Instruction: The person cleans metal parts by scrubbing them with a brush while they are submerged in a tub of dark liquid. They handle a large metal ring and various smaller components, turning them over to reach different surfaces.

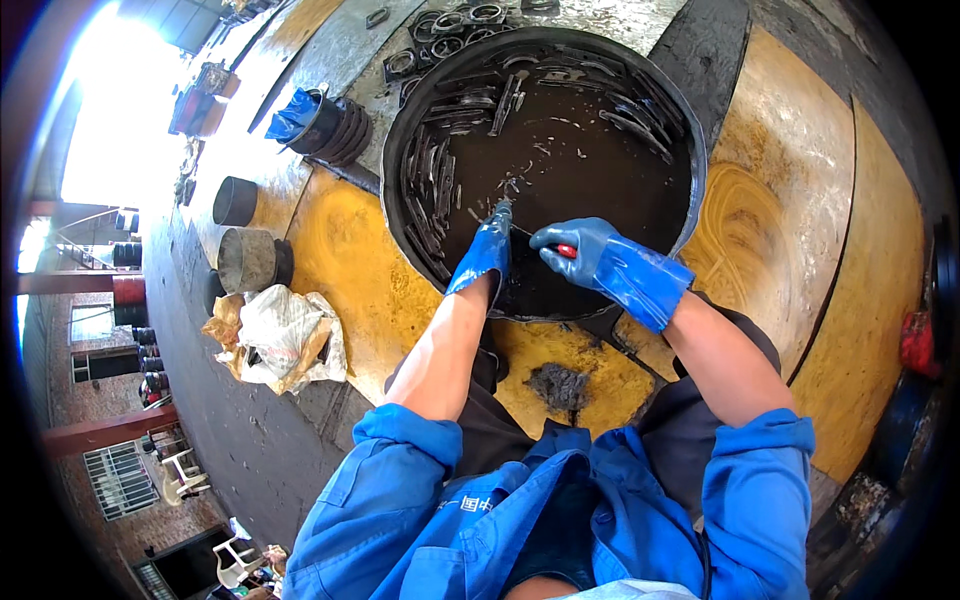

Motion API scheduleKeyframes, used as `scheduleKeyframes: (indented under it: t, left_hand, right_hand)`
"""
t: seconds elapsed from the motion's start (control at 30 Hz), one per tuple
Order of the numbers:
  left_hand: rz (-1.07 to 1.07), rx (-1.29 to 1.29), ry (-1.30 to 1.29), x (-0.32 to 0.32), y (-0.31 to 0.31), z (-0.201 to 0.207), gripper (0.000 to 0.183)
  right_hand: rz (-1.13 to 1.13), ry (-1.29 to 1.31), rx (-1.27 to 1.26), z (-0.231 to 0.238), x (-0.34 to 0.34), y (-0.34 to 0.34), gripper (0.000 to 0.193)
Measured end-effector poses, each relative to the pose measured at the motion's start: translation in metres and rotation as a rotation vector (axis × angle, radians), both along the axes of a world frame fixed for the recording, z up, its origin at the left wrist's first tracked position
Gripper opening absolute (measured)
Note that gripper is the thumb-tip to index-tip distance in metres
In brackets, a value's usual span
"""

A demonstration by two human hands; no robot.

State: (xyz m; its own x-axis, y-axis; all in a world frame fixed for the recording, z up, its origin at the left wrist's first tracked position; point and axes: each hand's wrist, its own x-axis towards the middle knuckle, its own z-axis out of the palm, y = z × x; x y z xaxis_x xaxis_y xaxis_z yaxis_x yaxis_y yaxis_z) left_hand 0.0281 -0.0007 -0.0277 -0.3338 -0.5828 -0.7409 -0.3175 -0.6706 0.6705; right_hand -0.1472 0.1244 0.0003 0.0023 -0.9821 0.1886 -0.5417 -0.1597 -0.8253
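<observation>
In front of me stands a wide, round, dark tub (697,190). Dark, flat, narrow pieces (432,180) lie in groups along its inner wall, with pale shreds scattered on its floor. My left hand (486,252), in a blue rubber glove, is closed over the near part of the tub; what it pinches is too small to make out. To its right, my gloved right hand (590,252) grips a tool with a red handle (567,251). A thin dark shaft or blade points from it toward the left fingers; its tip cannot be made out.
Left of the tub are a bucket with blue plastic (335,130), two cylindrical containers (236,201) and a crumpled white bag (285,335). Square parts with round holes (447,46) lie beyond the tub. A dark fibrous clump (558,386) is between my legs. Yellowish boards (765,190) cover the floor.
</observation>
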Motion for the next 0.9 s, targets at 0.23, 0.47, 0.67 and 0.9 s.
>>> scheduleKeyframes:
  t: [0.23,0.47,0.67,0.9]
  left_hand:
    - [-0.032,-0.114,0.028,-0.01,0.016,0.032,0.065]
    - [-0.108,-0.105,-0.193,-0.007,0.002,0.012,0.067]
    - [-0.104,-0.261,-0.026,-0.022,0.011,0.037,0.047]
    - [-0.148,-0.365,0.443,-0.013,-0.008,0.045,0.029]
  right_hand:
    - [0.156,0.065,0.04,0.012,-0.009,0.02,0.023]
    - [0.299,0.221,0.083,0.02,-0.016,0.026,0.022]
    - [0.292,0.208,0.194,0.04,-0.034,0.024,0.023]
    - [0.0,-0.123,-0.084,0.058,-0.062,0.0,0.028]
